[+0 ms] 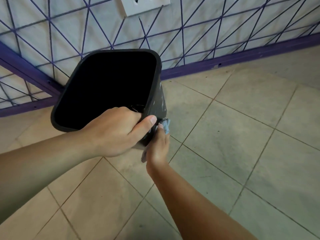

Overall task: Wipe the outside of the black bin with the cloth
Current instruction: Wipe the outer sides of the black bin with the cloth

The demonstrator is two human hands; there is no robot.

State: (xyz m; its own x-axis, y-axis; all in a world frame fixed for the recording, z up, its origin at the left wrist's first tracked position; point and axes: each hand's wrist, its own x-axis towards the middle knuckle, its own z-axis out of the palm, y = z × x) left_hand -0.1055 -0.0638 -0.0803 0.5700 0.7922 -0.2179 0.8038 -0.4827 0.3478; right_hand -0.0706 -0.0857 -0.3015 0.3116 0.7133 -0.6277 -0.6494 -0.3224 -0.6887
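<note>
The black bin (160,99) is held up off the floor and tilted, its open mouth facing me. My left hand (114,132) grips the near rim, fingers inside and thumb on the outer wall. Below and to the right, my right hand (158,148) holds a blue-grey cloth (165,126) against the bin's near right outer wall. The cloth shows above my fingers and a corner hangs below my palm. White smears mark the bin's right side.
A wall with purple crossing lines (190,32) and a purple skirting (242,57) stands behind the bin, with a white socket plate (143,4) at the top. Beige tiled floor (242,135) spreads below and to the right.
</note>
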